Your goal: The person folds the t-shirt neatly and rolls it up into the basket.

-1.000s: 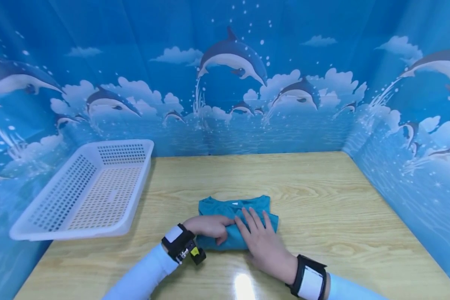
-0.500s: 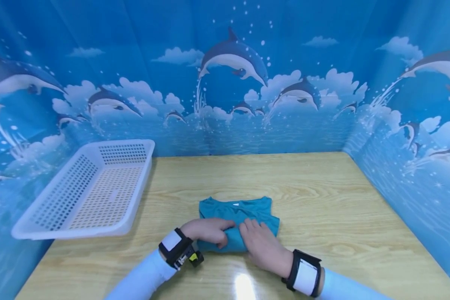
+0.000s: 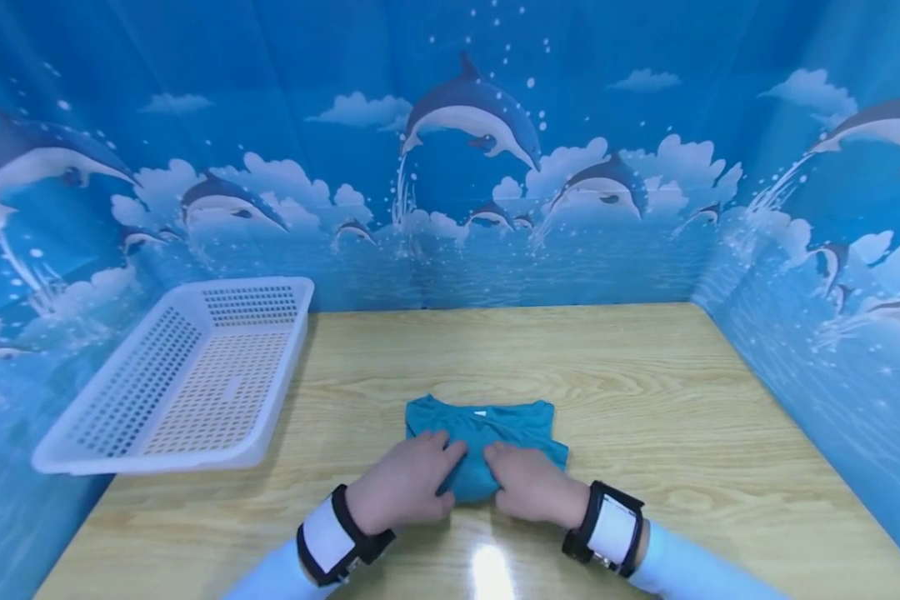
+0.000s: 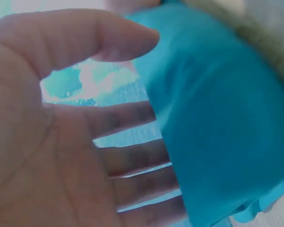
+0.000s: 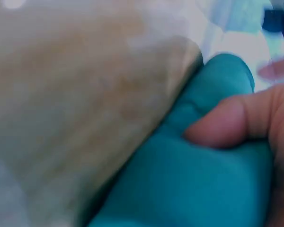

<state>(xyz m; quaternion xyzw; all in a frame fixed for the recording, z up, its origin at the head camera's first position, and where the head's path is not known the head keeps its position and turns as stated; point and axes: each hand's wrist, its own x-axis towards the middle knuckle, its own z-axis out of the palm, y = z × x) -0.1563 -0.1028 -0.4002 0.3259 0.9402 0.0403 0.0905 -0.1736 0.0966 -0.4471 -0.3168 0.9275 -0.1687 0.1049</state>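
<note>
A folded teal shirt (image 3: 468,429) lies on the table, its neckline and small white label at the far side and its near edge rolled. My left hand (image 3: 405,483) is at the shirt's left end. In the left wrist view its fingers (image 4: 132,158) stretch out, spread, their tips hidden behind the cloth (image 4: 217,109), with the thumb well apart from them. My right hand (image 3: 536,483) holds the near roll from the right. Its thumb (image 5: 222,123) presses on the roll (image 5: 180,179) in the right wrist view, and its other fingers are mostly hidden.
A white perforated plastic basket (image 3: 285,400) stands on the left of the wooden table (image 3: 630,367). Blue curtains (image 3: 450,267) with a dolphin print hang behind the table and along both sides.
My left hand has shifted nearer and turned so its back faces up, the fingers over the cloth. The right hand's fingers have drawn in from lying flat on the shirt to its near roll.
</note>
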